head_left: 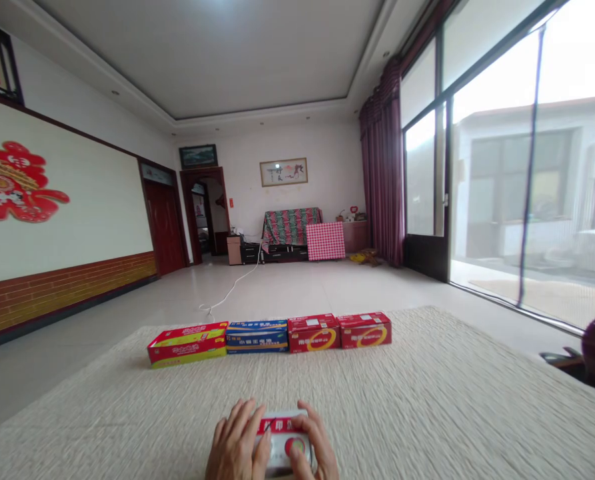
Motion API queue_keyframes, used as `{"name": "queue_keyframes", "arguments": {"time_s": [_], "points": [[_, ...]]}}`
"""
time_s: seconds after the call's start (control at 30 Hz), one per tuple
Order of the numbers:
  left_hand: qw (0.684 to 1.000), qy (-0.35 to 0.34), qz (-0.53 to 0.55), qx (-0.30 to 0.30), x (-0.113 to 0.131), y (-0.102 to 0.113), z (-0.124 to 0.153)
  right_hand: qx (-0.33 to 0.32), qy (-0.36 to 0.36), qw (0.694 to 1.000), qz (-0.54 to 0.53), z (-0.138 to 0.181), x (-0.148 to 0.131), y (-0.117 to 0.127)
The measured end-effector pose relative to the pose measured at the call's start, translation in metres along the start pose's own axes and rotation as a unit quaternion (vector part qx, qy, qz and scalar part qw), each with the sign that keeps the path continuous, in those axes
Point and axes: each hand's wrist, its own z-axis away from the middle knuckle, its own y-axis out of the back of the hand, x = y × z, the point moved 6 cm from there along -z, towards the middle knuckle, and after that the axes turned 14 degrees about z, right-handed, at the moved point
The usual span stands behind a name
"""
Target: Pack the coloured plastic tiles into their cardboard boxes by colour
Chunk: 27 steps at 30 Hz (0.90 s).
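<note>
Low in the middle of the view, a flat white and red ink pad case (283, 433) with Chinese lettering and a round red mark lies between my two hands. My left hand (238, 440) grips its left side, the thumb along the edge and the fingers stretched forward. From the right, my right hand (314, 440) holds the case with fingers bent over its edge and the thumb near the round mark. My hands cover its sides and part of the lettering. The case is at the near part of a cream woven cover (427, 400).
A row of boxes stands beyond my hands: a red and yellow box (187, 345), blue battery boxes (257, 337), a red box (314, 333) and another red box (365, 331). Farther back, a white cable (232, 287) crosses the tiled floor. Glass doors (527, 167) are at right.
</note>
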Motion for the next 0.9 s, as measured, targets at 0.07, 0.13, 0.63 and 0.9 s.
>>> {"name": "queue_keyframes", "arguments": {"time_s": [0.07, 0.13, 0.63, 0.9], "points": [[0.999, -0.003, -0.029, -0.038, 0.001, -0.008, -0.002, -0.003, 0.008, 1.000, 0.003, 0.000, 0.001, -0.001], [0.997, -0.004, -0.033, -0.063, 0.001, -0.011, -0.002, -0.007, 0.014, 1.000, 0.005, 0.001, 0.004, -0.003], [0.978, 0.116, 0.085, -0.149, 0.021, 0.008, -0.011, -0.089, 0.068, 0.991, 0.068, -0.003, -0.014, 0.013], [0.921, 0.260, 0.285, 0.054, -0.016, 0.037, 0.021, -0.132, -0.073, 0.988, 0.043, -0.002, -0.008, 0.012]]}}
